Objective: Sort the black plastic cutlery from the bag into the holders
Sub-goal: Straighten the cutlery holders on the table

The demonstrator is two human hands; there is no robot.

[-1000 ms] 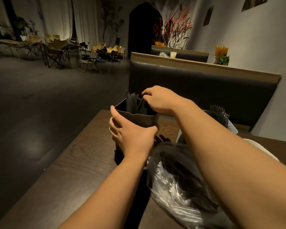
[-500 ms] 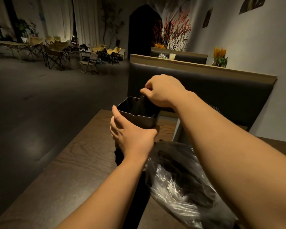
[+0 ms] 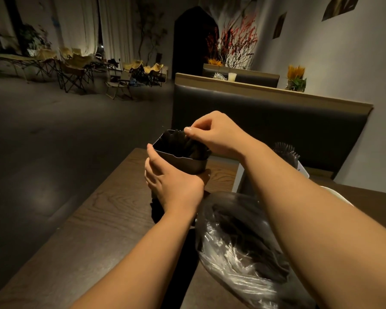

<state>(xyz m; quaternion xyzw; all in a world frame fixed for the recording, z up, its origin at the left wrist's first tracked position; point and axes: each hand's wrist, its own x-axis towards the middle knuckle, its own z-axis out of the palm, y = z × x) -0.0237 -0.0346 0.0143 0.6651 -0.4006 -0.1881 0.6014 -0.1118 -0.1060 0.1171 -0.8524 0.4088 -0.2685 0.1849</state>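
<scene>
Holder (image 3: 184,162), frame centre: left hand (image 3: 174,186) grips it; right hand (image 3: 218,133) fingers (image 3: 188,130) pinch cutlery (image 3: 181,142). Advice: steady holder, seat pieces fully.

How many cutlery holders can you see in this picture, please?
2. One black holder is gripped by the left hand; one white holder, holding forks, stands behind the right forearm, mostly hidden. More may be hidden there.
</scene>
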